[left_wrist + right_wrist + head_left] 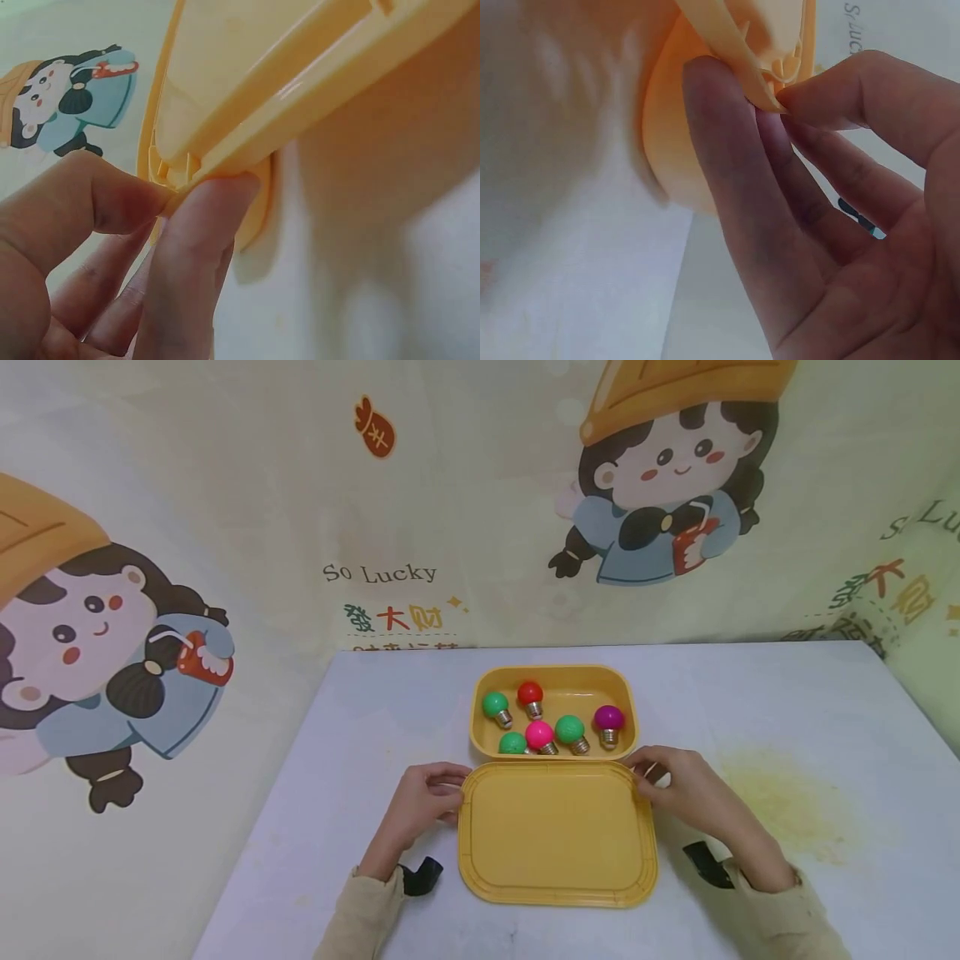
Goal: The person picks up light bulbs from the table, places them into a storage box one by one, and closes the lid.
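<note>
A yellow plastic lid [557,835] with rounded corners lies between my two hands, its far edge right at the front of a yellow box [573,683]. My left hand [423,800] pinches the lid's far left corner between thumb and finger. At the opposite far corner, my right hand [684,787] pinches the rim the same way. Both wrist views show the lid's edge [277,120] raised and tilted, with the box wall [666,127] behind it. Inside the box lie small light bulbs: a red one [529,692], a pink one [539,733], a purple one [609,718] and three green ones [570,728].
The white table [360,718] extends on both sides of the box, with a yellowish stain [787,802] at the right. Behind it hangs a pale cloth [480,485] printed with cartoon figures. Black straps [422,876] show at both wrists.
</note>
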The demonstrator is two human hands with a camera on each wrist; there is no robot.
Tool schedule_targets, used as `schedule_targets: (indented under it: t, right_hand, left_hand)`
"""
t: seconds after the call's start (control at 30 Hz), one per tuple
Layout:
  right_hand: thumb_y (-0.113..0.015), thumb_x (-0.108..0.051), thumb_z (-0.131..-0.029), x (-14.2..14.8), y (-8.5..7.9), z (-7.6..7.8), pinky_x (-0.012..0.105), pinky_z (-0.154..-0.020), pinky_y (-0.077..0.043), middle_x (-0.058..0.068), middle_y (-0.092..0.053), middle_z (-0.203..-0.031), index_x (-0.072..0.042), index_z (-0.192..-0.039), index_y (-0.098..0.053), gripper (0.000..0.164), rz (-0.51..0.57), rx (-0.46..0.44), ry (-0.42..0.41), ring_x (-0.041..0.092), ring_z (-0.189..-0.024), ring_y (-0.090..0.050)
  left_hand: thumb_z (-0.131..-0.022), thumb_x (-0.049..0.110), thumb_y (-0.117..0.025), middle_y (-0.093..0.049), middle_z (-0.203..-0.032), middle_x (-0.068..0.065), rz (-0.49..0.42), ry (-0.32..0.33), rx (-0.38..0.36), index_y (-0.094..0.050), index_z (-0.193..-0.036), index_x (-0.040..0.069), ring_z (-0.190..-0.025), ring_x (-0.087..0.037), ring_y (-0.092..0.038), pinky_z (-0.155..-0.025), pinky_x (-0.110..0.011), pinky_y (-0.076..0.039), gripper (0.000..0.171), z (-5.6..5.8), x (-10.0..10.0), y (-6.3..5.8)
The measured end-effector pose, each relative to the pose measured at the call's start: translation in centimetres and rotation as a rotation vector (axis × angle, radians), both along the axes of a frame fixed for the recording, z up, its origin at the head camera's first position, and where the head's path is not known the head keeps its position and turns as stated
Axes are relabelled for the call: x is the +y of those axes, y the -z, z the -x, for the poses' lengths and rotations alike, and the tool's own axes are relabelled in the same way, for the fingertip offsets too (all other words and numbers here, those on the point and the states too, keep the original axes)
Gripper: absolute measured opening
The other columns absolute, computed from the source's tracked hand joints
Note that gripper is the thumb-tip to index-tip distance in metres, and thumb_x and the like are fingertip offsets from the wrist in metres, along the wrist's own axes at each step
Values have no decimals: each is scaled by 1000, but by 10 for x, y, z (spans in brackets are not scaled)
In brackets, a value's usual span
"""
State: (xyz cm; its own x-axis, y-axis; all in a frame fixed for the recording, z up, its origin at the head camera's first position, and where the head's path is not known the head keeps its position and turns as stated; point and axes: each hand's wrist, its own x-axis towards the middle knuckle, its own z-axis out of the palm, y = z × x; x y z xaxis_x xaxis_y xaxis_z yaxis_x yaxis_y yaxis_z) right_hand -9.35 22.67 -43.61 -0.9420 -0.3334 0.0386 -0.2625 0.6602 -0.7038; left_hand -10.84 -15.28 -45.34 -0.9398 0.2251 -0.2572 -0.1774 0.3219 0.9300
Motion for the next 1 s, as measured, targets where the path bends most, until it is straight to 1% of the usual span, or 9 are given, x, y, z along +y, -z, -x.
schedule_targets:
  t: [0.17,0.3,0.47,0.63,0.8,1.0]
  right_hand:
    - [-62,-3,-95,1,-3,-2,21,-57,-57,4,-69,-92,-1,-113,-67,19,67,-64,-4,13,-78,-64]
    - [-64,-7,-96,3,-5,-3,23,-57,-58,7,-69,-93,1,-116,-64,22,128,-107,-15,14,-78,-65]
    - [-69,-6,-92,6,-7,-1,23,-58,-59,9,-69,-95,4,-118,-62,29,130,-85,-28,15,-79,-67]
    - [-69,0,-90,10,-9,0,22,-58,-58,10,-70,-97,4,-120,-62,31,108,-39,-1,17,-81,-68]
    - [-71,0,-89,13,-12,0,21,-57,-58,11,-70,-99,3,-120,-63,32,114,6,12,19,-82,-68]
    - [-71,-2,-89,17,-21,3,23,-58,-59,11,-70,-99,3,-120,-63,32,128,4,14,19,-82,-69]
  left_hand:
    - [-83,-6,-64,-72,-107,-18,-31,2,14,-69,-118,-1,-85,-20,-72,-63,-40,-62,36,1,-2,-4]
    - [-84,-6,-64,-72,-108,-19,-37,-9,17,-69,-118,-1,-87,-20,-73,-65,-43,-62,35,2,-2,-8]
    - [-85,-5,-64,-73,-108,-17,-30,-28,16,-70,-117,1,-87,-21,-73,-65,-41,-62,34,4,-1,-12]
    - [-88,-1,-65,-72,-112,-15,-19,-32,31,-70,-119,3,-90,-21,-72,-67,-38,-62,32,8,2,-15]
    - [-90,3,-68,-70,-116,-12,-17,-46,35,-70,-121,6,-93,-21,-71,-69,-36,-62,31,12,6,-19]
    - [-90,3,-69,-70,-116,-11,-30,-62,42,-69,-123,9,-97,-21,-70,-71,-36,-62,33,15,7,-26]
